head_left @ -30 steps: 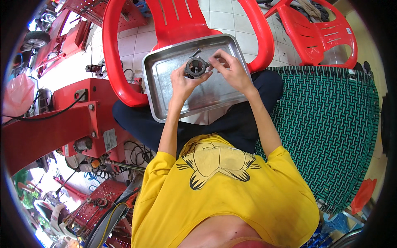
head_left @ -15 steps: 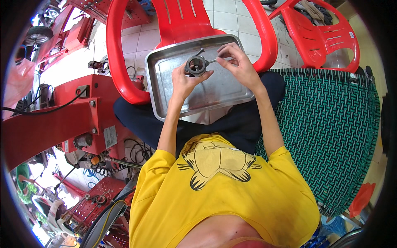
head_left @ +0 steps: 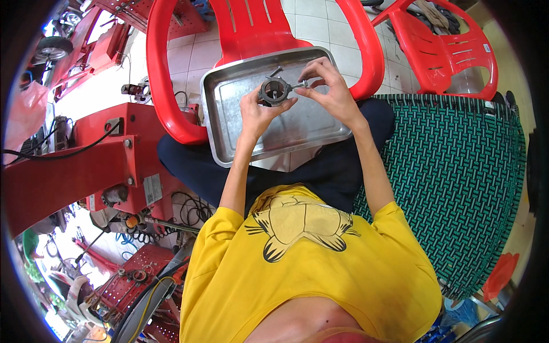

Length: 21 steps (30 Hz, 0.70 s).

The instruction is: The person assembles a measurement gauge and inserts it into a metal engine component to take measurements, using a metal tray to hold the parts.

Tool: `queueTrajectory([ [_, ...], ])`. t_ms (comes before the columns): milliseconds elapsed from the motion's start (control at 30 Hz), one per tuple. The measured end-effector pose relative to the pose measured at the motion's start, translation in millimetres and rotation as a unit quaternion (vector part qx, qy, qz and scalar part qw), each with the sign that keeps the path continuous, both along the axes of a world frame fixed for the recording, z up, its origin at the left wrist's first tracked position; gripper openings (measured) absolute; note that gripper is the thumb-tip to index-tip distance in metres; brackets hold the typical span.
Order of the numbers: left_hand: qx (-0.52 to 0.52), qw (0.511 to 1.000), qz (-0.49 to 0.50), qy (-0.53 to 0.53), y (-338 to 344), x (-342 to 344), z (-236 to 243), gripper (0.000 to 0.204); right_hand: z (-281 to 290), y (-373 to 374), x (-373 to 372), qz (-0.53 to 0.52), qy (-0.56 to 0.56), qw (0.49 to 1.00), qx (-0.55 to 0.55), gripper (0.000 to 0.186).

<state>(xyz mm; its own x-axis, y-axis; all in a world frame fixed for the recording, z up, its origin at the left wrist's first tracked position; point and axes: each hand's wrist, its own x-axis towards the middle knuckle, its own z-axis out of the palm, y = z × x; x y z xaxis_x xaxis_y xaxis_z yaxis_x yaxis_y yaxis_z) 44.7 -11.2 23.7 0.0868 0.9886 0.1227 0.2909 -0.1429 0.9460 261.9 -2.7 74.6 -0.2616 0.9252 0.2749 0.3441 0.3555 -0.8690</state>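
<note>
My left hand (head_left: 257, 114) is closed round the lower left side of a dark metal ring-shaped part (head_left: 285, 92). The round opening of this part faces up. A thin bolt-like metal rod (head_left: 299, 85) sticks out from its right side, and my right hand (head_left: 330, 94) pinches the outer end between thumb and fingers. Another small bolt-like piece (head_left: 277, 72) shows just above the ring; whether it is attached cannot be made out. Both hands are over a shallow steel tray (head_left: 309, 126), which rests across my legs and against the chair.
A red plastic chair (head_left: 257, 34) stands right behind the tray, with a second red chair (head_left: 452, 48) at the far right. A green woven seat (head_left: 452, 183) is at my right. Red machinery (head_left: 91, 154) with cables stands close on my left.
The ring part has shifted slightly right in my left hand. My right fingers have changed their grip, and more of the rod now shows at their tips.
</note>
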Motion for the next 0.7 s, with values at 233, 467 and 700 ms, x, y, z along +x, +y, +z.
queueTrajectory([
  [233,-0.002,1.0,-0.005,0.001,0.3,-0.4,-3.1,0.037,-2.6,3.4,-0.9,0.002,-0.001,0.994,-0.11,0.033],
  [467,-0.008,1.0,0.004,-0.009,0.0,-3.7,-6.5,0.037,1.1,-1.9,-5.5,-0.017,0.017,0.998,-0.055,0.03],
  [700,-0.008,1.0,0.009,0.007,-1.9,-6.3,-3.1,0.037,1.8,-4.0,-5.1,0.006,0.052,0.999,-0.009,0.029],
])
